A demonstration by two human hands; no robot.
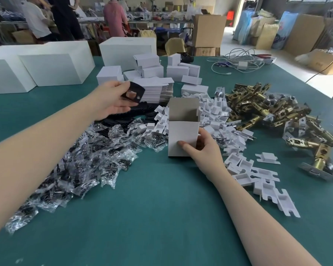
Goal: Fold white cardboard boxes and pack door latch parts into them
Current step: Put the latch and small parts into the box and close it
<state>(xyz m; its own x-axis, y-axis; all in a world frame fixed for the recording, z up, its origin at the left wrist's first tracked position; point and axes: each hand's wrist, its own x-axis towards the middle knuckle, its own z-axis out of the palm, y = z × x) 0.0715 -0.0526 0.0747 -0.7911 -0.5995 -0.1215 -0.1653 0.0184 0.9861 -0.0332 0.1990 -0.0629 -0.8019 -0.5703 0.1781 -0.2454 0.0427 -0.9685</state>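
- Box (183,138): white cardboard, standing upright on the green table (161,208), top open, rear flap raised, grey interior visible.
- Right hand (204,148): grip closed around the lower right corner of the box, thumb on the front face, fingers behind the right side.
- Left hand (112,101): raised above the table, left of and beyond the box; grip pinching a black plate (133,92) with a cut-out between thumb and fingers.
- Black plates (127,114): a stack lying below the left hand.
- Screw bags (75,166): clear plastic packets with dark contents, heaped left of the box.
- White inserts (238,166): moulded plastic pieces, scattered right of and behind the box.
- Latches (273,116): brass-coloured metal parts, piled at far right, well apart from the box.
- Flat blanks (158,89): stack of unfolded white cartons behind the box.
- Folded boxes (152,68): closed, grouped beyond the blanks.
- Cables (238,60): white, coiled at the far table edge.
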